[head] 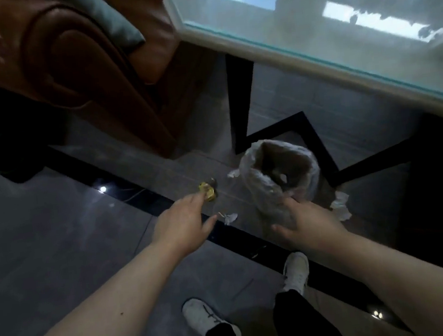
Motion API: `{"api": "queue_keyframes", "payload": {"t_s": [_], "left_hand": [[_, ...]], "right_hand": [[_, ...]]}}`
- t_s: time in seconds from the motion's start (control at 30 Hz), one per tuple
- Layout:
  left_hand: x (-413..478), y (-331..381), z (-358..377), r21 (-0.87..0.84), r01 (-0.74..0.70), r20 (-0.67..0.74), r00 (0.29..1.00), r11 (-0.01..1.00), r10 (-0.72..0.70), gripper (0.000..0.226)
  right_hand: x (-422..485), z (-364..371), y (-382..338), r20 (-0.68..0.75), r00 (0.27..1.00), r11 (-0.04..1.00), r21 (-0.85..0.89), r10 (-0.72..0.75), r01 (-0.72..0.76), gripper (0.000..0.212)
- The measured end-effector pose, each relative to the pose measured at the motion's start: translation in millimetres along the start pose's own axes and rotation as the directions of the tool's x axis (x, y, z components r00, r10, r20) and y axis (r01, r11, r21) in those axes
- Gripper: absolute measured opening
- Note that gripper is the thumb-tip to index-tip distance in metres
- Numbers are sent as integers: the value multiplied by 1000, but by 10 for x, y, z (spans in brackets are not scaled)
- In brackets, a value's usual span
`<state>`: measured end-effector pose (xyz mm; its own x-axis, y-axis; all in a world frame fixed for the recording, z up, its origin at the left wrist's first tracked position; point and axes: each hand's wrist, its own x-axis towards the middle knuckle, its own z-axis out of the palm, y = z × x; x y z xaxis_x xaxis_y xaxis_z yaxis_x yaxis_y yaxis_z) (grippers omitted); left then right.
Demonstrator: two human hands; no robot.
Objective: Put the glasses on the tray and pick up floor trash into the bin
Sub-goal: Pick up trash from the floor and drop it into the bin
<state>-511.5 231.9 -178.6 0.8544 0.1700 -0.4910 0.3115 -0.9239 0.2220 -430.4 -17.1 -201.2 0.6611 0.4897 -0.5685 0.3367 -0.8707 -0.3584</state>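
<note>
Frame centre: left hand (182,224) fingertips pinch crumpled yellow wrapper (208,193) at the floor. Right hand (306,223) clamps the liner of the bag-lined bin (281,174); white tissue scraps (340,206) beside it.

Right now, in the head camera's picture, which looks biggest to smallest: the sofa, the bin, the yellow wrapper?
1. sofa, by far the largest.
2. bin, mid-sized.
3. yellow wrapper, smallest, at the left hand fingertips.
The sofa lies farther away and runs out of frame, so its lead is safe.
</note>
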Motion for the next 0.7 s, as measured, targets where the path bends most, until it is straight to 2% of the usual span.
{"api": "queue_keyframes", "payload": {"t_s": [0.2, 0.43, 0.53, 0.6, 0.7], "left_hand": [[382, -825, 514, 78, -39, 17, 999, 996, 38, 59], [1415, -1463, 1655, 136, -36, 53, 998, 990, 29, 58], [1882, -1591, 2185, 144, -38, 88, 996, 989, 26, 59], [2176, -1639, 2501, 127, -18, 80, 997, 992, 8, 58], [2510, -1652, 2972, 64, 38, 85, 995, 997, -44, 57]], "right_hand": [[740, 880, -236, 30, 999, 1000, 23, -22, 21, 58], [2040, 2227, 11, 157, 985, 997, 33, 67, -74, 40], [2444, 2772, 251, 216, 971, 994, 27, 99, -108, 26], [2698, 3101, 375, 236, 967, 990, 81, 97, -119, 15], [3037, 3495, 444, 237, 967, 984, 133, 87, -121, 24]]}}
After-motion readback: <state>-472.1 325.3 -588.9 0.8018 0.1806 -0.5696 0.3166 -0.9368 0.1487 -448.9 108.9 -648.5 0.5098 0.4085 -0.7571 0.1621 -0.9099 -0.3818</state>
